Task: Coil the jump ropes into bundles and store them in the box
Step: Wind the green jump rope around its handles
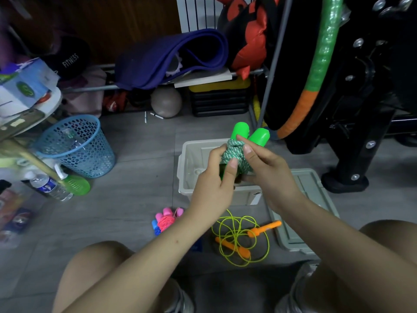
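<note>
Both hands, left (216, 177) and right (264, 168), grip the green jump rope bundle (234, 154) above the box (187, 168).

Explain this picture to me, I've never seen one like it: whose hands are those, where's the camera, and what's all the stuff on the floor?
There is no machine here. The one picture comes from a camera worn on a person's head, looking down at their own hands. The left hand and right hand both grip a green jump rope, its cord wound round the handles, above an open grey box. The box's lid lies beside it on the floor. Nearer the knees lie a bundled pink rope and a loose yellow rope with orange handles. A blue basket stands on the left.
</note>
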